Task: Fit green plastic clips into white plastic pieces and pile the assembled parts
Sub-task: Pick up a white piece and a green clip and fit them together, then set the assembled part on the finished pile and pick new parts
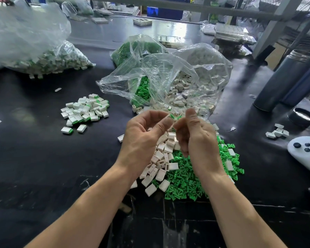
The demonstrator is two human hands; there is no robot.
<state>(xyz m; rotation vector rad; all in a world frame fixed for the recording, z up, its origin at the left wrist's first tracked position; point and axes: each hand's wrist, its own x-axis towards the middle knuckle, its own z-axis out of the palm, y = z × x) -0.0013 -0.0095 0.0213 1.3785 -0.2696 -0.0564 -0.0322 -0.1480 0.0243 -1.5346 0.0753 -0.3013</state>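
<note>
Clip in hand: green plastic clip [174, 116] held up between both hands, above the loose piles, in front of the clear bag mouth
Left hand [143, 135]: fingers curled, thumb and forefinger grip pinching a small part at the clip's left end; whether a white piece sits there, cannot tell
Right hand [195, 140]: thumb up, fingers curled in, grip closed on the clip's right end
Loose white pieces [161, 161]: heap on the table directly under the hands
Loose green clips [186, 183]: heap touching the white heap, spreading right, a few white pieces on top
Assembled parts [84, 110]: pile on the table left of the hands, well apart, white with green ends
Clear bag [159, 77]: open, behind the hands, green clips and white pieces inside
Big bag [34, 51]: far left, full of assembled parts
Table [34, 158]: black, glossy
Right side: grey cylinders [286, 81], black cap [302, 116], white controller [306, 153], small cluster of white pieces [277, 132]
</note>
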